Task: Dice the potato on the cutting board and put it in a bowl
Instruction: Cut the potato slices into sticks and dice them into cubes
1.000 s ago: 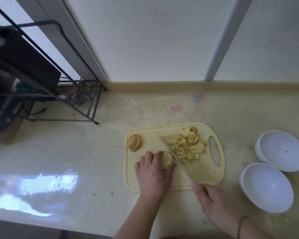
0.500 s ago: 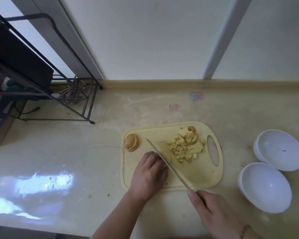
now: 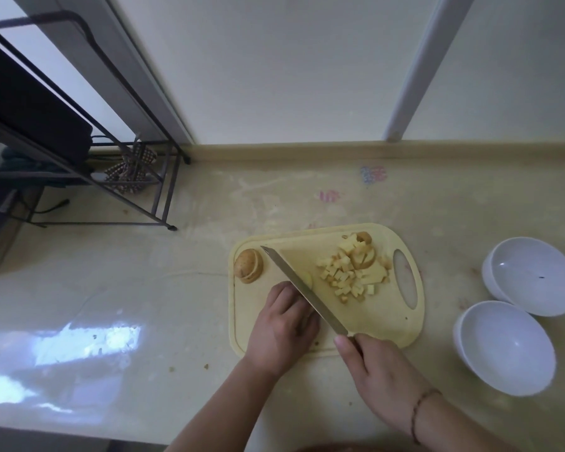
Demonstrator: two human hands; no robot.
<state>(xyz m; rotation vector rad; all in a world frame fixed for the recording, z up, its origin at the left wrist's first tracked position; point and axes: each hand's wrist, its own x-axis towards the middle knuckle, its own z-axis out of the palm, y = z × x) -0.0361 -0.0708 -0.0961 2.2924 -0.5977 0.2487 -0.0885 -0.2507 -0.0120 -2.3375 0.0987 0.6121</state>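
Observation:
A pale yellow cutting board (image 3: 382, 324) lies on the counter. My left hand (image 3: 282, 331) presses down on a potato slice (image 3: 308, 279), which is mostly hidden under the fingers. My right hand (image 3: 377, 370) grips the handle of a long knife (image 3: 302, 285); its blade runs diagonally across the board, right beside my left fingertips and over the slice. A heap of diced potato (image 3: 349, 272) with a few thicker slices lies at the board's far right. A potato end piece (image 3: 248, 265) with skin sits at the board's far left corner.
Two empty white bowls stand to the right of the board, one nearer (image 3: 506, 347) and one farther (image 3: 535, 275). A black metal rack (image 3: 79, 151) occupies the back left. Small potato crumbs (image 3: 206, 366) lie on the glossy counter.
The knife has shifted left from the diced heap to sit against my left fingers over the slice. My left hand has curled back over the slice.

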